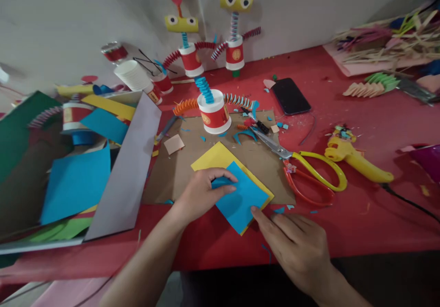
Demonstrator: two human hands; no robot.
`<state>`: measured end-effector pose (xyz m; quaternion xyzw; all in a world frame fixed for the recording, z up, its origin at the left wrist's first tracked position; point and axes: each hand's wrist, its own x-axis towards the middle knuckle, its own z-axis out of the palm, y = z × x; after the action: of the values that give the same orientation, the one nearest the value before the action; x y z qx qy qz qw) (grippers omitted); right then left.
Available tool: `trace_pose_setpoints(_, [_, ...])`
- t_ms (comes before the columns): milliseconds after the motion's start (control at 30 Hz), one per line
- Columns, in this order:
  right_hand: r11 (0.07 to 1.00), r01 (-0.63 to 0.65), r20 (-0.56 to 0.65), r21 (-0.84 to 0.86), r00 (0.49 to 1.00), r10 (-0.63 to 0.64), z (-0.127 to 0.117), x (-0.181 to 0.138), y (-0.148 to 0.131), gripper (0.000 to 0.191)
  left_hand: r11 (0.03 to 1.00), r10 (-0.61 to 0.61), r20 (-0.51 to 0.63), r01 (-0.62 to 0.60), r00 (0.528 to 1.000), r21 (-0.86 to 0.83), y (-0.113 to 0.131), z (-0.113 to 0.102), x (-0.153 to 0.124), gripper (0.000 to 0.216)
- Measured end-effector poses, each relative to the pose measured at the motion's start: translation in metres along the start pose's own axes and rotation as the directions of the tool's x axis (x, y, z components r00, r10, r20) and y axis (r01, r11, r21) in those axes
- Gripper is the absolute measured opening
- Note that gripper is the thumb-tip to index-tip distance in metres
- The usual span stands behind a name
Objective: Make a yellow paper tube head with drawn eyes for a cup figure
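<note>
A blue sheet of paper (240,197) lies over a larger yellow sheet (215,155), both turned at an angle near the table's front edge. My left hand (201,190) rests on the left side of the blue sheet, thumb and index finger curved with a gap between them. At the lower right edge, my right hand (295,240) pinches the sheets, its thumb on top and its other fingers curled below. Just beyond the papers stands a red and white paper cup (213,114) with folded-paper arms and a blue folded neck.
Brown cardboard (172,174) lies under the work. Scissors (292,156), a yellow glue gun (357,158) and a phone (291,96) lie to the right. A box of coloured paper (123,174) stands left. Two cup figures (191,62) stand by the wall.
</note>
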<state>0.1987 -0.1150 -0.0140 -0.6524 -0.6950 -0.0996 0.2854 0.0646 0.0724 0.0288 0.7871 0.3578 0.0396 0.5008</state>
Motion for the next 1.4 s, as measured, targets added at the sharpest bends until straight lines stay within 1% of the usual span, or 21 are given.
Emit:
trace_pose_setpoints(200, [1.000,-0.018,0.022,0.000,1.000,0.018,0.002,-0.004,0.000,0.030,1.000,0.011,-0.055,-0.009,0.998,0.025,-0.001,0.007,0.002,0.012])
trace_pose_setpoints(333, [0.999,-0.030,0.004,-0.015,1.000,0.030,0.002,-0.001,0.000,0.027,0.997,0.012,-0.063,-0.007,0.998,0.078,-0.001,0.011,0.003,0.013])
trace_pose_setpoints(433, [0.999,-0.039,0.016,-0.008,0.999,0.040,0.002,0.001,-0.001,0.024,0.994,0.023,-0.066,-0.015,0.998,0.109,-0.001,0.013,0.004,0.013])
trace_pose_setpoints(600, [0.995,-0.099,0.006,0.014,0.995,0.099,0.001,0.003,-0.001,0.022,0.984,0.053,-0.061,-0.042,0.997,0.171,0.002,0.014,0.003,0.015])
trace_pose_setpoints(733, [0.990,-0.133,-0.007,0.040,0.991,0.134,0.002,0.005,0.000,0.020,0.976,0.068,-0.079,-0.050,0.995,0.212,0.003,0.015,0.004,0.015])
trace_pose_setpoints(1033, [0.988,-0.146,0.002,0.053,0.989,0.146,0.004,0.005,-0.002,0.019,0.977,0.082,-0.085,-0.063,0.993,0.201,0.002,0.018,0.003,0.016])
trace_pose_setpoints(1400, [0.988,-0.146,0.000,0.045,0.989,0.146,0.003,0.006,-0.002,0.018,0.968,0.076,-0.070,-0.057,0.995,0.243,0.002,0.020,0.004,0.017])
